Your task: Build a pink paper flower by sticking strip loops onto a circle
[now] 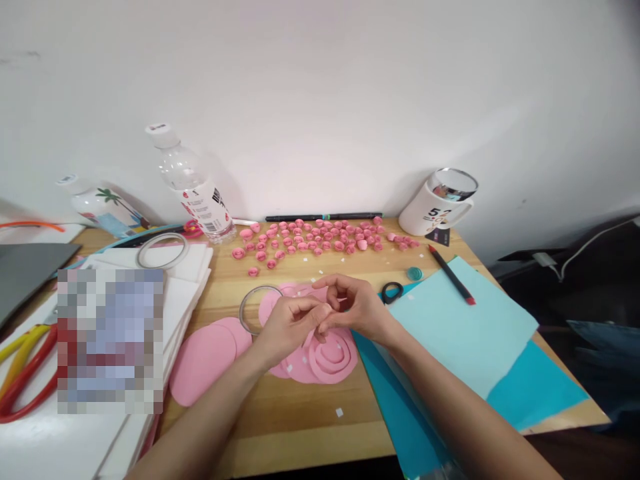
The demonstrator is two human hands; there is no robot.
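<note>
My left hand (290, 323) and my right hand (353, 307) meet above the middle of the wooden table, fingers pinched together on a small pink paper strip (327, 319) that I can barely make out. Right beneath them lie pink paper circles cut into spirals (330, 357) and plain pink circles (203, 363). A clear tape roll (254, 308) lies just left of my left hand. Several small rolled pink paper roses (320, 237) are spread along the far side of the table.
Light and dark blue paper sheets (465, 327) lie at right, with a red pen (453, 275) and black scissors (391, 291). A white mug (440, 203) stands at back right, two plastic bottles (195, 187) at back left. White sheets and another tape roll (163, 251) lie at left.
</note>
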